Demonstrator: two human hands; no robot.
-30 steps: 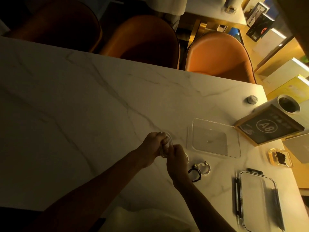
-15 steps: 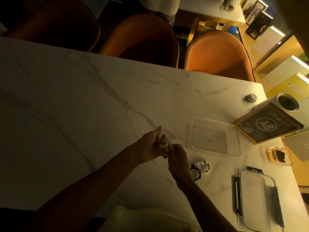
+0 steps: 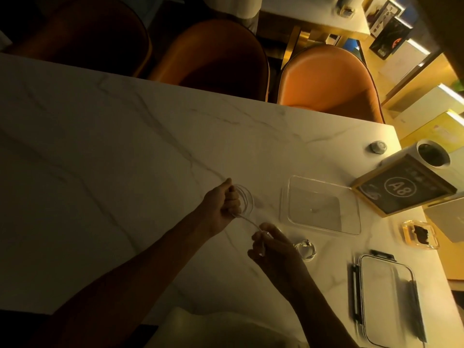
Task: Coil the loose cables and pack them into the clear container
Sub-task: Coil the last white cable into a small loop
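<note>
Coiling hand: left hand point(image 3: 223, 204), centre of frame, fingers curled round a white cable point(image 3: 244, 200) wound in loops above the worktop point(image 3: 125, 146).
Tail end: right hand point(image 3: 272, 247), lower centre, pinches the cable's free end, a short strand taut between the hands.
Handling: light, thin, springy; loops likely to spring apart unless held where they cross.
Waiting: a coiled cable point(image 3: 305, 249) lies just right of the right hand.
Clear container point(image 3: 321, 204): right of centre, open, nothing visible inside; its lid point(image 3: 389, 302) lower right.
</note>
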